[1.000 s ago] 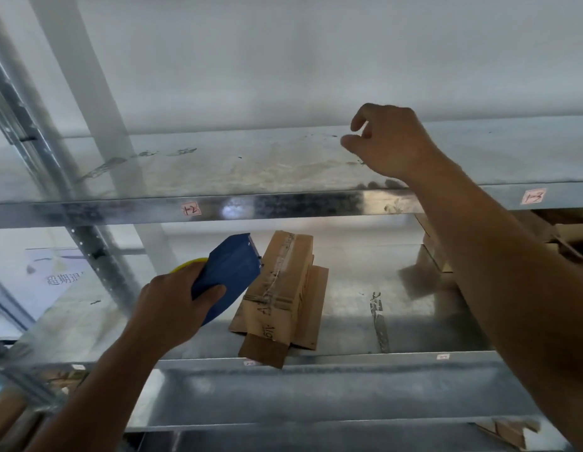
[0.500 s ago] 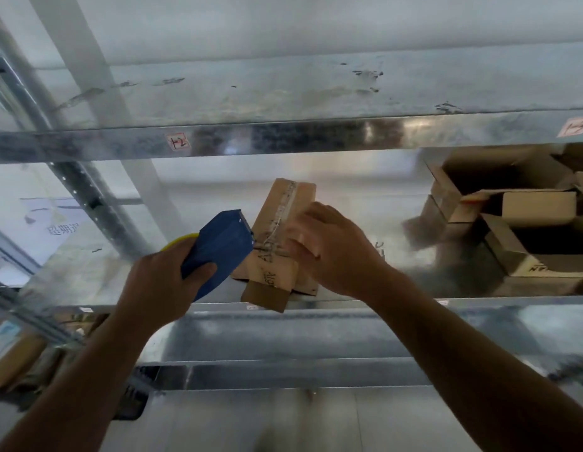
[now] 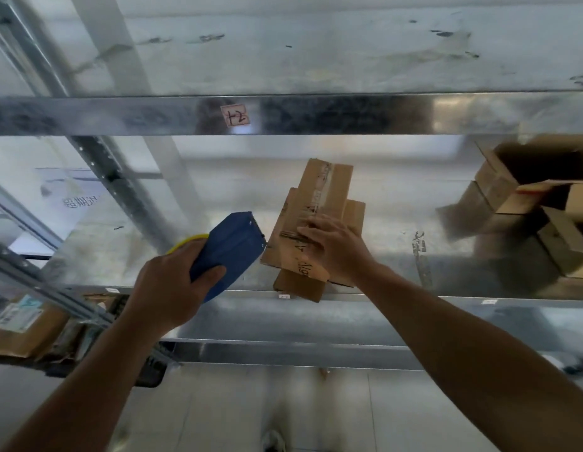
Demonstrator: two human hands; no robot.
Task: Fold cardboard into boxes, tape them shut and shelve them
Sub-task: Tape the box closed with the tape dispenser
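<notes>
Open boxes (image 3: 499, 181) are stacked at the right of the shelf (image 3: 397, 223); their contents cannot be told. Flat cardboard (image 3: 319, 203) is laid at the shelf's front, its long axis running away and tilted right, its near end overhanging. The right hand's (image 3: 335, 246) fingers (image 3: 311, 228) are pressed together on it. A dispenser (image 3: 231, 246) is gripped by the left hand (image 3: 166, 288).

Bare forearms (image 3: 472, 363), bare hands (image 3: 168, 288) (image 3: 337, 252)
</notes>
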